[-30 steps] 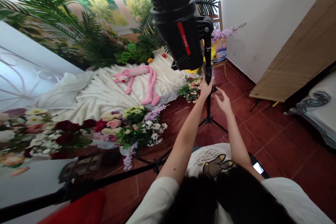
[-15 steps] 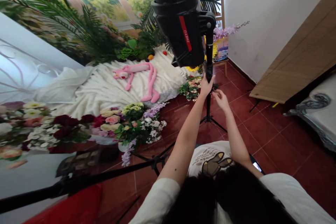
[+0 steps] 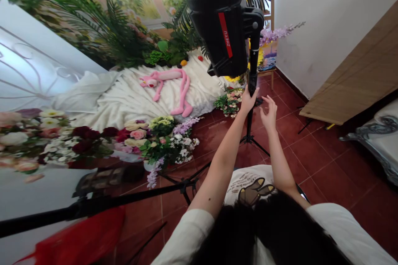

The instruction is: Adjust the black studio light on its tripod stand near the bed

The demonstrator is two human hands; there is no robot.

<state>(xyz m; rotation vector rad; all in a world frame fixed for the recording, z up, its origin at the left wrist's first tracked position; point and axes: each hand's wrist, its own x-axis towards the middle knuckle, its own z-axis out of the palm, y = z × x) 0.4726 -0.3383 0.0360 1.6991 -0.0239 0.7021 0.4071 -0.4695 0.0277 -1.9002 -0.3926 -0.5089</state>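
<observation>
Left hand (image 3: 249,100): closed round light stand (image 3: 249,124) | Right hand (image 3: 269,115): beside knob (image 3: 258,102), fingers newly spread, pinching nothing | Stand apparently steadied left-handed

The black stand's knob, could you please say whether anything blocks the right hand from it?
Nothing visible stands between the right hand and the knob; the left hand grips the black stand on the knob's other side.

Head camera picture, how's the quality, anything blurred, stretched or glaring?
Head view: flowers at the left edge look stretched and soft; the scrollwork panel looks pale and washed out; the black lamp head is dark, though its red label is readable; the left hand and right hand are clear enough to make out.
</observation>
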